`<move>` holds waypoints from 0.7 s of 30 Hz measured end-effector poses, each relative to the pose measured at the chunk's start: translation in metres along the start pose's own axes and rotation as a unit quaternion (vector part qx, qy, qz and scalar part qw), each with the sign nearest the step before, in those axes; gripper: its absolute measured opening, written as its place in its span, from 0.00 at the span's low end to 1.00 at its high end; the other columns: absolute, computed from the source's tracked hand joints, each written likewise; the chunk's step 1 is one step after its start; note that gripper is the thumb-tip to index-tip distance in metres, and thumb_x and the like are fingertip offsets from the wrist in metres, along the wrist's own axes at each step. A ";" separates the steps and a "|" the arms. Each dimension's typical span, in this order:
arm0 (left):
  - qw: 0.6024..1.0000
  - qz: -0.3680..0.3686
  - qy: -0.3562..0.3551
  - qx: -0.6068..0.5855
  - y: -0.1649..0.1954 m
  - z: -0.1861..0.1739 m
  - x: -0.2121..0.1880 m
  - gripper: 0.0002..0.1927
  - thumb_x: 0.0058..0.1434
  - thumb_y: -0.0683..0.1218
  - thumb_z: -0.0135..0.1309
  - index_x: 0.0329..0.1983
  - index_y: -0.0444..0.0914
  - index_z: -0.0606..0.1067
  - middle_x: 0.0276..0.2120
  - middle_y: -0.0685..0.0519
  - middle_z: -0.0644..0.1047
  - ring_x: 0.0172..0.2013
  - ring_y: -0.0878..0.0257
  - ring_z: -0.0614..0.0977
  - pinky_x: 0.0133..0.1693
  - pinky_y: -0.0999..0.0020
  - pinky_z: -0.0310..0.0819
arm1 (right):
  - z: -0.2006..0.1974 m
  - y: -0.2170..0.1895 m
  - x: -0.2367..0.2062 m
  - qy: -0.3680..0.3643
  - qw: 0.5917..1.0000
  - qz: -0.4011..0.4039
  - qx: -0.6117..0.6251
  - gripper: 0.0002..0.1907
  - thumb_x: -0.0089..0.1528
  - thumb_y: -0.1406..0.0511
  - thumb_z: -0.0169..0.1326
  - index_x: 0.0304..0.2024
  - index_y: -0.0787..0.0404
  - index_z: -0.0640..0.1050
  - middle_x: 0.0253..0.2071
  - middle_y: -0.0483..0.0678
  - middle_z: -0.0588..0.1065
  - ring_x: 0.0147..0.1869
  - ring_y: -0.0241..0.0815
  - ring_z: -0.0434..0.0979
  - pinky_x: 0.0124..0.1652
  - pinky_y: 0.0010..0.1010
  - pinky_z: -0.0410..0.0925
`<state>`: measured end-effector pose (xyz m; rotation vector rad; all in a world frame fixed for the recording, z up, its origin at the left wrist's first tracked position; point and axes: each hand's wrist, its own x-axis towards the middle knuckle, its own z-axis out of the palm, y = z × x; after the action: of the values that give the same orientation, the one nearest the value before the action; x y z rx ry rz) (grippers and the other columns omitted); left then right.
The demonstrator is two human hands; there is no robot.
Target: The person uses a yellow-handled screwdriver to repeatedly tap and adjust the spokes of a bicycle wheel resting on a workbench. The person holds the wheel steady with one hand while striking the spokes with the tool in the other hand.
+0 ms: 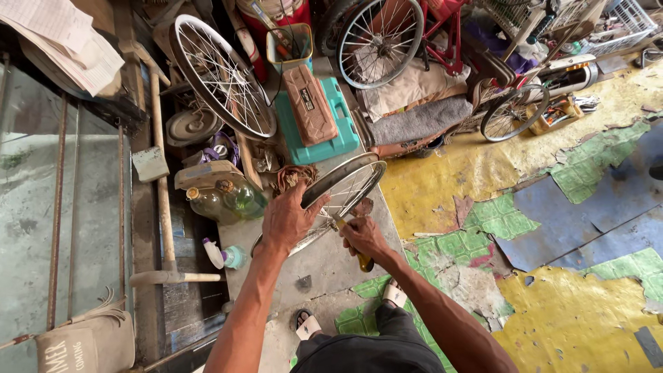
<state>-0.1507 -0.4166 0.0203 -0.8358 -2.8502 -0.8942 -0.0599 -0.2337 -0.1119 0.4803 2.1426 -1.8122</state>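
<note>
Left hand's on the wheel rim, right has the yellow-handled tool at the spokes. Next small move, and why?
Probably keep the left hand steady on the wheel and work the tool tip in at the spokes. The right hand holds it with the tip already at the wheel, which stands tilted on the floor and rests only on that grip. What the tip touches is too small to tell.

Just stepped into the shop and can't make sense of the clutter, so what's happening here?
A person stands over a spoked bicycle wheel propped up from the concrete floor. The left hand grips its rim on the near side, and the right hand holds a yellow-handled tool against the wheel near the spokes. Another bare wheel leans among the clutter behind, next to a teal case and some glass bottles.
</note>
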 end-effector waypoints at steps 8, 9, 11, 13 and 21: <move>1.000 -0.011 -0.013 0.018 -0.007 0.005 0.005 0.32 0.63 0.69 0.54 0.38 0.35 0.75 0.25 0.43 0.79 0.25 0.50 0.82 0.29 0.54 0.77 | 0.010 0.014 -0.009 0.056 0.978 -0.171 -0.108 0.16 0.70 0.63 0.45 0.33 0.67 0.76 0.22 0.48 0.76 0.19 0.36 0.78 0.17 0.33 0.72; 1.000 0.001 -0.003 0.008 -0.009 0.006 0.008 0.32 0.63 0.69 0.53 0.39 0.34 0.75 0.25 0.44 0.79 0.25 0.51 0.82 0.29 0.55 0.77 | 0.005 0.014 -0.010 0.067 0.956 -0.229 -0.172 0.14 0.70 0.64 0.46 0.33 0.66 0.76 0.24 0.48 0.76 0.20 0.39 0.75 0.18 0.34 0.70; 1.000 0.012 -0.001 0.007 -0.012 0.007 0.009 0.32 0.63 0.70 0.53 0.37 0.35 0.75 0.25 0.45 0.79 0.25 0.52 0.82 0.28 0.56 0.77 | -0.009 0.010 -0.008 0.083 0.891 -0.336 -0.295 0.10 0.70 0.66 0.49 0.34 0.62 0.76 0.26 0.49 0.75 0.20 0.43 0.71 0.21 0.36 0.68; 1.000 0.016 -0.019 0.019 -0.012 0.009 0.014 0.32 0.63 0.71 0.53 0.35 0.35 0.75 0.26 0.46 0.79 0.26 0.53 0.82 0.29 0.55 0.77 | -0.025 0.000 0.000 0.077 0.827 -0.420 -0.365 0.06 0.67 0.67 0.51 0.40 0.62 0.78 0.30 0.50 0.76 0.25 0.44 0.73 0.22 0.35 0.69; 0.998 0.018 -0.051 0.026 -0.013 0.009 0.023 0.38 0.59 0.73 0.53 0.51 0.36 0.78 0.32 0.45 0.83 0.31 0.51 0.85 0.34 0.56 0.81 | -0.041 -0.025 0.015 0.065 0.740 -0.475 -0.472 0.06 0.62 0.70 0.52 0.42 0.60 0.75 0.38 0.50 0.74 0.43 0.47 0.78 0.36 0.39 0.73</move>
<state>-0.1762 -0.4094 0.0100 -0.9495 -2.9192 -0.7933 -0.0847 -0.1962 -0.0899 -0.9082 3.2864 -0.6083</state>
